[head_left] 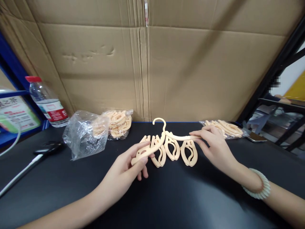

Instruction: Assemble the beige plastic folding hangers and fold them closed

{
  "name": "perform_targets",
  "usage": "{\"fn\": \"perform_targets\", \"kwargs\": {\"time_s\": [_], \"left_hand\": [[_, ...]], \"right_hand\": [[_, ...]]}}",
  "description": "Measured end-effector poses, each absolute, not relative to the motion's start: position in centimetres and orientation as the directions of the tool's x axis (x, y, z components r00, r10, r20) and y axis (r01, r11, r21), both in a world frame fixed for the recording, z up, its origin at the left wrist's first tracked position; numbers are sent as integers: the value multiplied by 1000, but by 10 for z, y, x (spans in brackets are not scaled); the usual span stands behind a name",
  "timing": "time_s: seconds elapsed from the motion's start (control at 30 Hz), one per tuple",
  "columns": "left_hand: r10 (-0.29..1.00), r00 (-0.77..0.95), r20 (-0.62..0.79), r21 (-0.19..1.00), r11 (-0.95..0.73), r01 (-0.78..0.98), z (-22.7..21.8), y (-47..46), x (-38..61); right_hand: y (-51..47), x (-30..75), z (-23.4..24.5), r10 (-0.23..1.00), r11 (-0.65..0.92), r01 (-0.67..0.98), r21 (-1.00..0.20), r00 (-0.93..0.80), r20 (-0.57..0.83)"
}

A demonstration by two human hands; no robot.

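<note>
A cream plastic hanger (166, 140) with a hook on top and several loop-shaped clips under its arms lies on the black table (166, 197). My left hand (128, 168) pinches the end of the hanger's left arm between thumb and fingers. My right hand (212, 144) grips the end of the right arm with its fingertips. A pale bead bracelet (259, 187) sits on my right wrist.
A clear bag of cream clips (118, 122) and a crumpled clear plastic bag (84, 133) lie at the left. A second bag of cream parts (226, 128) lies at the right, with a phone (256, 136) beside it. A water bottle (47, 101) stands far left. A cardboard wall (152, 63) stands behind.
</note>
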State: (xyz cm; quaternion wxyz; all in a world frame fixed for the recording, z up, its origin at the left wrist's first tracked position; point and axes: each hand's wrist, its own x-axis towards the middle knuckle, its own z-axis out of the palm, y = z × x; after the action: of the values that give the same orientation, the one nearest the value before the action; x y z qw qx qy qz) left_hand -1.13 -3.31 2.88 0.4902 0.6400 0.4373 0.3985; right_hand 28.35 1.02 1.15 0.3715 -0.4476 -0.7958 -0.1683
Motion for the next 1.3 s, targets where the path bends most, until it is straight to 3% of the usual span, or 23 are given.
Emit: {"fn": "perform_targets", "kwargs": {"time_s": [0.1, 0.27, 0.43, 0.53, 0.77, 1.0, 1.3], "left_hand": [[970, 214, 111, 982, -140, 126, 30, -30, -13], [979, 180, 99, 992, -112, 63, 27, -28, -15], [980, 164, 113, 991, -122, 50, 24, -28, -17], [979, 169, 114, 991, -124, 52, 23, -28, -18], [979, 175, 103, 993, -112, 45, 19, -26, -20], [981, 169, 97, 993, -107, 50, 18, -26, -21], [994, 47, 103, 994, -104, 15, 20, -26, -16]], "right_hand": [[10, 285, 11, 588, 534, 845, -18, -356, 727], [2, 283, 7, 691, 488, 872, -34, -363, 625], [-3, 280, 5, 670, 434, 899, 53, -361, 648], [-3, 279, 7, 682, 457, 889, 25, -369, 631], [2, 278, 12, 685, 595, 780, -193, -367, 629], [7, 280, 9, 827, 561, 499, -660, -297, 478], [4, 278, 18, 875, 480, 360, -800, -260, 408]]}}
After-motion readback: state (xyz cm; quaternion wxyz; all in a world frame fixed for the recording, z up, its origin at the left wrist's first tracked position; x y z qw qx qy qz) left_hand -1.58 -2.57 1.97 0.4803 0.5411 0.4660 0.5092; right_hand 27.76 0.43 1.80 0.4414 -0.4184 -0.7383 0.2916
